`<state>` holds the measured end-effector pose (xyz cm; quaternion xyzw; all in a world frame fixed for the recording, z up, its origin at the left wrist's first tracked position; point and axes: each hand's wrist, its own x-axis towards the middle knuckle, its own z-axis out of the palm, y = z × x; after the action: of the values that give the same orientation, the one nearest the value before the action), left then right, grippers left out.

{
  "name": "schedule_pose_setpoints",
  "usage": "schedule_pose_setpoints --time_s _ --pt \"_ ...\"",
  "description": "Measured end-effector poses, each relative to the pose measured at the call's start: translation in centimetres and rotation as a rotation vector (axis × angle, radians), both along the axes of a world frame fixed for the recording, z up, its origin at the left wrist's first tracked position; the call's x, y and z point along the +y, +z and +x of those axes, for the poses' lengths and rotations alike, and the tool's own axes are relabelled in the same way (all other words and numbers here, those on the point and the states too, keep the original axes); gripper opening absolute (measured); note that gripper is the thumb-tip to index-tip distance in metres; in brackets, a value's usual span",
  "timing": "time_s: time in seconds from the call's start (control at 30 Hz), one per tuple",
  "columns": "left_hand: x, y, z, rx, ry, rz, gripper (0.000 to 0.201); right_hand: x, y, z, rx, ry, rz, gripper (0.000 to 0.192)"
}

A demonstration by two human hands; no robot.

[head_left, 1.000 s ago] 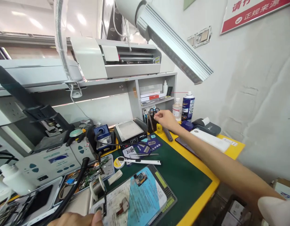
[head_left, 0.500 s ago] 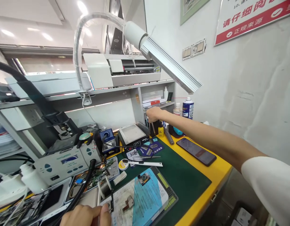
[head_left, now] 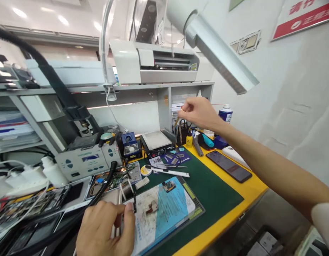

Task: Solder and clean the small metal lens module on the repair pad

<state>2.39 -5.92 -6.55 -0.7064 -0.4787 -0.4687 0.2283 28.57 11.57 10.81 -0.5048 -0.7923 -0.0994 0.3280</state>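
Note:
My right hand is closed in a pinch above the black pen holder at the back of the bench. A thin, brownish-yellow tool points down from its fingertips; its kind is unclear. Scissors stand in that holder. At the lower left, my left hand pinches a small part with a black strip, mostly hidden by thumb and forefinger. Beside it lies a blue-and-white booklet on a grey tray. On the booklet rest a small camera-like module and a brownish metal part with a flex tail.
A phone lies on the yellow bench edge. Behind the green mat are a heating plate and a soldering station. A white knife-like tool lies across the mat. A lamp hangs overhead.
My right hand has risen from the pen holder, and a thin tool now shows in its fingers. My left hand still pinches the small part. The camera view has shifted.

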Motion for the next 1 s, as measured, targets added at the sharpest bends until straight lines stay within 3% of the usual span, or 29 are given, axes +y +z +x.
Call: schedule_pose_setpoints --time_s 0.07,0.17,0.23,0.47,0.67,0.83,1.0 --pt "0.0 0.0 -0.2 0.014 -0.029 -0.039 0.018 -3.7 -1.3 0.4 0.043 0.128 -0.069 0.022" --pt "0.2 -0.3 -0.3 0.037 -0.077 -0.106 0.014 -7.5 -3.4 0.7 0.268 0.367 -0.352 0.023" --pt "0.2 -0.4 -0.4 0.051 -0.107 -0.152 0.012 -8.5 -4.1 0.8 0.348 0.399 -0.337 0.021" --pt "0.1 0.2 -0.3 0.090 -0.194 -0.273 0.015 -9.2 -3.4 1.0 0.462 0.446 -0.231 0.017" --pt "0.6 1.9 0.4 0.168 -0.304 -0.505 0.012 -9.5 -4.4 -1.1 0.215 0.612 -0.592 0.018" --pt "1.7 2.7 0.7 0.239 -0.350 -0.515 0.014 -8.8 -5.9 -2.9 0.197 0.603 -0.619 0.018" --pt "2.6 2.1 0.2 0.309 -0.360 -0.468 0.011 -8.2 -8.4 -2.9 -0.015 0.579 -0.676 0.026"
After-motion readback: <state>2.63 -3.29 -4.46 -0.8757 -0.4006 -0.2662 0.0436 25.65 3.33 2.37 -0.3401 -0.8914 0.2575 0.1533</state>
